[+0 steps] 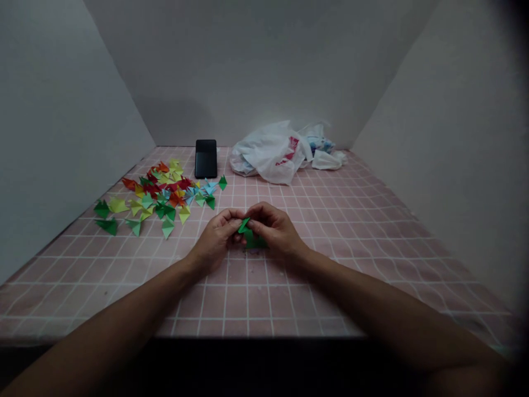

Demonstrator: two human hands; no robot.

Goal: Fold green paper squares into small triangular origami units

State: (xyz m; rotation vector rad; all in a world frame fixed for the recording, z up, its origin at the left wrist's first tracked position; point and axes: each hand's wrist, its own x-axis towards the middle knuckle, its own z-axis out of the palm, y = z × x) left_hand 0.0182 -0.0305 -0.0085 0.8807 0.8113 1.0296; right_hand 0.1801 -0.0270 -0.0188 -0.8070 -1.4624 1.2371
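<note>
A small folded piece of green paper [243, 225] is pinched between both hands above the middle of the table. My left hand [221, 234] grips its left side with thumb and fingers. From the right, my right hand [275, 229] holds the same piece, its fingers curled and partly hiding it. Just below and behind the fingers shows another green paper area [254, 240]; I cannot tell whether it lies on the table or belongs to the held piece. To the left lies a pile of small folded paper pieces [167, 212] in green, yellow, red, orange and light blue.
A black phone [205, 160] lies at the back, beyond the paper pile. Right of it sits a crumpled white plastic bag [264, 151] with red print, and a smaller white bundle [326, 159] beside that. Pale walls enclose the pink checked tabletop [351, 220] on three sides.
</note>
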